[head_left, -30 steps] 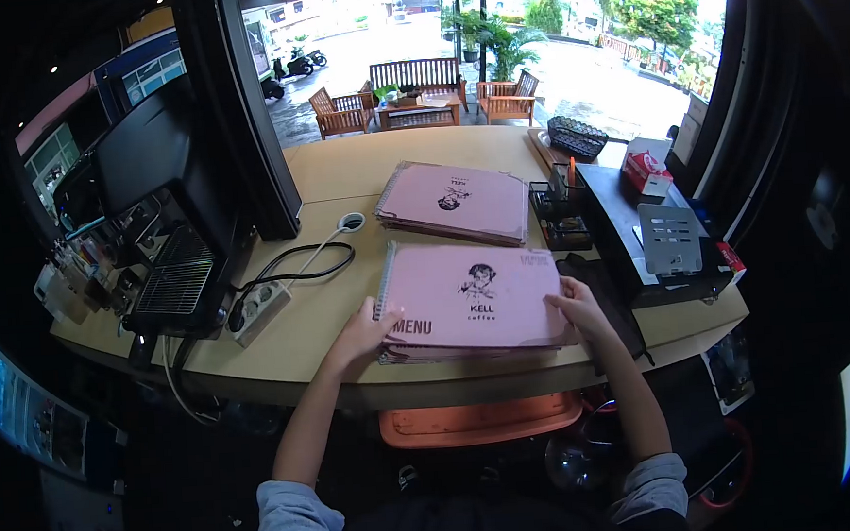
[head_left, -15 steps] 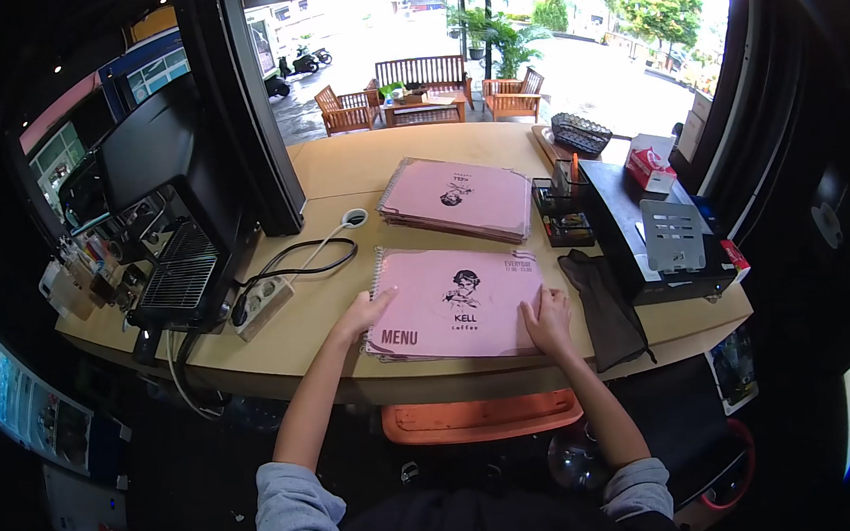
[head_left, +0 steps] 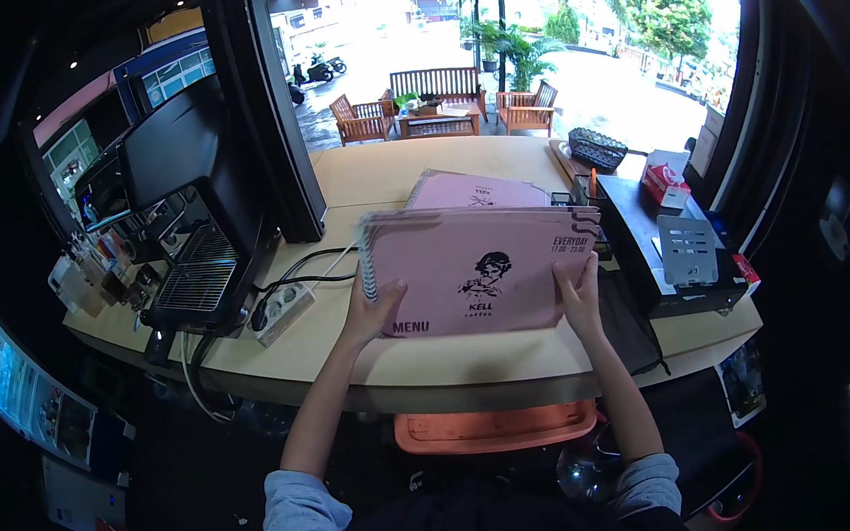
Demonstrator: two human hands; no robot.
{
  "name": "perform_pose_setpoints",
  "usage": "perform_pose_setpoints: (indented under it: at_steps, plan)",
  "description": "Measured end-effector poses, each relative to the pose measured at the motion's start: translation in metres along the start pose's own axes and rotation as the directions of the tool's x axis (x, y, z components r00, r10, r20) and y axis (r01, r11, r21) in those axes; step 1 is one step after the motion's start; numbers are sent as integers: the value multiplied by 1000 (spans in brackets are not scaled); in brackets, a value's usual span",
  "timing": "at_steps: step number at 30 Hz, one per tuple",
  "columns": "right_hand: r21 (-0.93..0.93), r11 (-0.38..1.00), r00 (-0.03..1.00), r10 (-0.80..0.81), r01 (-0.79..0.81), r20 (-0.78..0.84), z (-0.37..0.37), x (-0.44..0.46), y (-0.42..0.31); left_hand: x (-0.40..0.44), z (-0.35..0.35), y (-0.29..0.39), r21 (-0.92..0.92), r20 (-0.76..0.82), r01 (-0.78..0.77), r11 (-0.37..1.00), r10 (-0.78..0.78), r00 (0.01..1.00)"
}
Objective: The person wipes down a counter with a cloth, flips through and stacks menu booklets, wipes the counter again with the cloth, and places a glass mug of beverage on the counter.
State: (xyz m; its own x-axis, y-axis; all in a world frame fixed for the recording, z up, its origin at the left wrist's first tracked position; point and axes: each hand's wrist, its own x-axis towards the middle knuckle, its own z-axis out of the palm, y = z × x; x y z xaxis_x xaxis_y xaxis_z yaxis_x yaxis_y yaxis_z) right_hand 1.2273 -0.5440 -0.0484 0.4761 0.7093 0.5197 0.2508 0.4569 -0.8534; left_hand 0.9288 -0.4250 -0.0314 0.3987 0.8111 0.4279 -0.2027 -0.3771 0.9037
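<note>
A stack of pink spiral-bound menus is held up off the counter and tilted toward me, the front cover reading "MENU" and "KELL coffee". My left hand grips its left side below the spiral, thumb on the cover. Around the right edge, my right hand is closed with its thumb on the front. The fingers behind the menus are hidden. Beyond them lies a second pink menu stack on the counter, partly covered by the raised ones.
The wooden counter carries a coffee machine and a power strip with cables at left. To the right are a black cash box, a metal stand, a tissue box, a dark cloth and a woven basket.
Both hands have lifted the nearer menu stack off the counter and tipped it upright. It now hides part of the farther stack. The view has shifted slightly.
</note>
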Motion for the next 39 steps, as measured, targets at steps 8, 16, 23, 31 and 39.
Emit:
perform_pose_setpoints:
  at_steps: [8, 16, 23, 31, 39]
  plan:
    - [-52, 995, 996, -91, 91, 6, 25, -4, -4, 9, -26, -48, 2, -189, -207, 978, 204, 961]
    - [-132, 991, 1000, -14, 16, 16, 21, -17, 33, 4, -14, -45, 94, -208, -90, 991, 108, 972]
    - [-428, 886, 973, 224, -179, 57, 5, -15, 5, 19, -25, -54, 374, -154, 363, 853, -329, 932]
    - [-769, 567, 854, 517, -294, 55, -5, -12, 48, 27, -17, -56, 805, -108, 425, 414, -602, 791]
    - [-989, 145, 622, 777, -32, 94, 8, 39, 11, 84, -10, -18, 973, -46, 171, 158, -592, 805]
